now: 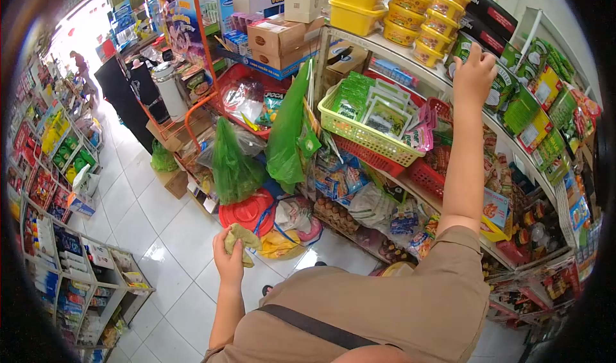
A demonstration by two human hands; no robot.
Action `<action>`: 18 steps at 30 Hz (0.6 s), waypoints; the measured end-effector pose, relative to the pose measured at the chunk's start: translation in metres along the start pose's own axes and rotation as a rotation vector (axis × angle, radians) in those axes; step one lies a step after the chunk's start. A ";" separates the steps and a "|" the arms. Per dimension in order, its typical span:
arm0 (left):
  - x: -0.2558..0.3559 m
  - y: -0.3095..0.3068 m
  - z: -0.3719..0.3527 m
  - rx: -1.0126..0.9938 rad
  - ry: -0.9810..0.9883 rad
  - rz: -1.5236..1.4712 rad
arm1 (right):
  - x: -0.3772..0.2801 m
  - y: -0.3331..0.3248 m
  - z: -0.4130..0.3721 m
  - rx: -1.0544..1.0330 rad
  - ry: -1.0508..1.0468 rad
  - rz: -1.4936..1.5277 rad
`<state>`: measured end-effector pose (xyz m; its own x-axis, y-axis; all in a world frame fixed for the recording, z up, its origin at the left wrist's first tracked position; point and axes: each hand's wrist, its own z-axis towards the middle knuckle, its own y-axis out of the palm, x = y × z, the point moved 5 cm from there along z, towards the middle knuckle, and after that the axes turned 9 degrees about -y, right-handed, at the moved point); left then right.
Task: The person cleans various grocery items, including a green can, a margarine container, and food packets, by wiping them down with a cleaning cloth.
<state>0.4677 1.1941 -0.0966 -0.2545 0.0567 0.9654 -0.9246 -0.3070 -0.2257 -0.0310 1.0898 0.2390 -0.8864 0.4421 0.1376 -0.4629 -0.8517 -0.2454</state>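
Observation:
My left hand point(230, 255) is closed around a crumpled, yellow-green cloth point(242, 240), held low over the tiled floor. My right hand point(473, 77) is stretched out to the top shelf, its fingers bent against a row of green packets point(505, 87). Whatever lies under those fingers is hidden by the hand. Just left of it stand stacked yellow tubs point(428, 39) with lids. Below and to the left is a pale green basket point(372, 132) filled with green and pink sachets.
Green plastic bags point(287, 132) hang from the rack ahead. A red lid point(246, 210) and bundled bags sit low before me. Cardboard boxes point(277, 35) and a white thermos point(168, 90) are farther back. A stocked shelf point(77, 279) borders the aisle on the left.

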 end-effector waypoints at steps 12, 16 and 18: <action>-0.009 -0.038 -0.023 0.191 0.000 0.069 | -0.138 0.061 0.091 -0.332 -0.003 0.561; -0.019 -0.057 -0.042 0.239 -0.050 0.117 | -0.154 0.130 0.107 -0.315 0.013 0.589; -0.024 -0.069 -0.053 0.297 -0.067 0.111 | -0.153 0.152 0.109 -0.336 0.029 0.633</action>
<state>0.5227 1.2647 -0.1115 -0.3207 -0.0527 0.9457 -0.7667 -0.5719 -0.2918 0.0355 0.8618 0.2852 -0.9833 -0.0972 -0.1536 0.1671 -0.8163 -0.5529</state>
